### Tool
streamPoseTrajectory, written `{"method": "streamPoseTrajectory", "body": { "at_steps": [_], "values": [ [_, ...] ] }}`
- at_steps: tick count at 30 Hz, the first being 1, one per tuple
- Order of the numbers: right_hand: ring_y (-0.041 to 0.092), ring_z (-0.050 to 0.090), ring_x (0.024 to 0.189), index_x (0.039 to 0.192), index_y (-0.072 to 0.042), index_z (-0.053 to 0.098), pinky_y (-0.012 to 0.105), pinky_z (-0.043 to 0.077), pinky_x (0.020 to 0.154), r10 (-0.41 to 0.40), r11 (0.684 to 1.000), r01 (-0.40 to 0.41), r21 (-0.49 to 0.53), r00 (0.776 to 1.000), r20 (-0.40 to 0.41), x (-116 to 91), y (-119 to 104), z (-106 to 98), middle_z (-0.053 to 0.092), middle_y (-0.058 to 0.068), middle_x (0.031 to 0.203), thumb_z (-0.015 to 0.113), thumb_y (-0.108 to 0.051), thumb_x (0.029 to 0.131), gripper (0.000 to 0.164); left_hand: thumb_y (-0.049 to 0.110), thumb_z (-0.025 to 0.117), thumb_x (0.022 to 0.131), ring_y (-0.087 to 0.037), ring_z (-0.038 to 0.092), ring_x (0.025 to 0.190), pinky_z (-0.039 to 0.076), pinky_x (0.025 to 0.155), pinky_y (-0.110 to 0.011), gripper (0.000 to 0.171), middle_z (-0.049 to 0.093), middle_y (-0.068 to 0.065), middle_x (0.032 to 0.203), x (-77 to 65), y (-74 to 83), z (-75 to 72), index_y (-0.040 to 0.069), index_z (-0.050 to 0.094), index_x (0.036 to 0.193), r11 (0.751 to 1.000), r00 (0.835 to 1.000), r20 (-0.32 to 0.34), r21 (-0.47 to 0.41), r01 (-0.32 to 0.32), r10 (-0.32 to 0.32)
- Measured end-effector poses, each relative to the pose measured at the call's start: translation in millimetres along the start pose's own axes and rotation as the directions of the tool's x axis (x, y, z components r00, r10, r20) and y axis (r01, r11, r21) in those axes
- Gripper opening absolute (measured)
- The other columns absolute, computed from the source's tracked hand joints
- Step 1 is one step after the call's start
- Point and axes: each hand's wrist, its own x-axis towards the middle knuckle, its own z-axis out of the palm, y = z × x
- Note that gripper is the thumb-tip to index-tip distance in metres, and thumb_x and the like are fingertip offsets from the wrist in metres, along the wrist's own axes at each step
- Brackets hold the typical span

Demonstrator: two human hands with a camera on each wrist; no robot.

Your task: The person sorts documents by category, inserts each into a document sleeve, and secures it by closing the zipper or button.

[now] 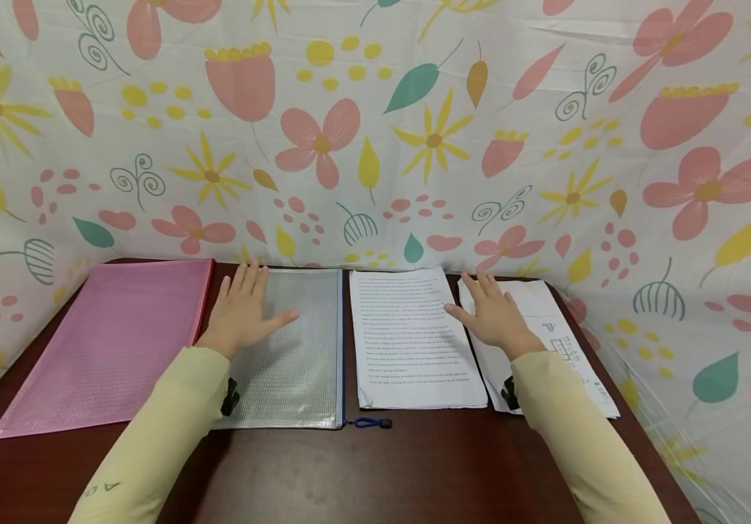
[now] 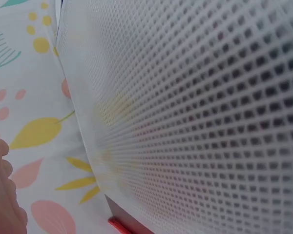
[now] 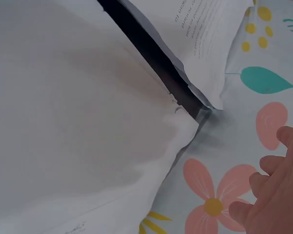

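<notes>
Left grip [image 1: 238, 311] spread over the clear folder [image 1: 306, 349], right grip [image 1: 493, 316] spread over the desk [image 1: 402, 473]'s rightmost papers [image 1: 581, 364].

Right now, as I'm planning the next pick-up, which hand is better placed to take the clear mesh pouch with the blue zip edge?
Probably the left hand: it is spread over the mesh pouch, while the right hand is over the white printed sheets at the far right.

Blue-edged mesh pouch [image 1: 306, 342] flat; rightmost printed papers [image 1: 557, 320] stacked, slightly angled.
</notes>
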Motion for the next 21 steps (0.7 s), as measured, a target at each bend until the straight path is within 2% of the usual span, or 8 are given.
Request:
{"method": "streamPoseTrajectory", "body": {
  "at_steps": [5,11,21],
  "values": [
    [0.039,0.002,0.145,0.153,-0.014,0.01,0.065,0.006,0.111,0.009,0.999,-0.009,0.036,1.0,0.008,-0.1,0.1,3.1,0.002,0.018,0.159,0.033,-0.072,0.088,0.09,0.078,0.035,0.082,-0.036,-0.01,0.145,-0.005,0.116,-0.055,0.108,-0.013,-0.015,0.158,-0.2,2.6,3.3,0.002,0.0,0.151,1.0,1.0,-0.012,-0.003,-0.002,0.001],
    [0.039,0.003,0.145,0.153,-0.013,0.01,0.065,0.008,0.111,0.011,0.998,-0.012,0.069,1.0,0.013,0.4,2.2,7.8,0.0,0.017,0.159,0.033,-0.072,0.088,0.091,0.076,0.037,0.083,-0.037,-0.008,0.145,-0.005,0.116,-0.055,0.107,-0.012,-0.016,0.158,0.3,6.8,6.8,0.002,-0.001,0.151,0.999,1.0,-0.008,-0.035,-0.002,0.002],
    [0.042,0.008,0.144,0.153,-0.012,0.011,0.065,0.014,0.11,0.036,0.992,-0.037,0.12,0.999,0.009,-0.4,2.4,14.5,0.005,0.019,0.158,0.034,-0.071,0.088,0.09,0.078,0.033,0.083,-0.039,0.0,0.146,0.005,0.115,-0.059,0.107,-0.006,-0.018,0.158,3.1,15.3,13.4,0.002,-0.001,0.15,1.0,1.0,-0.008,-0.006,0.006,-0.006]
  ]
}}
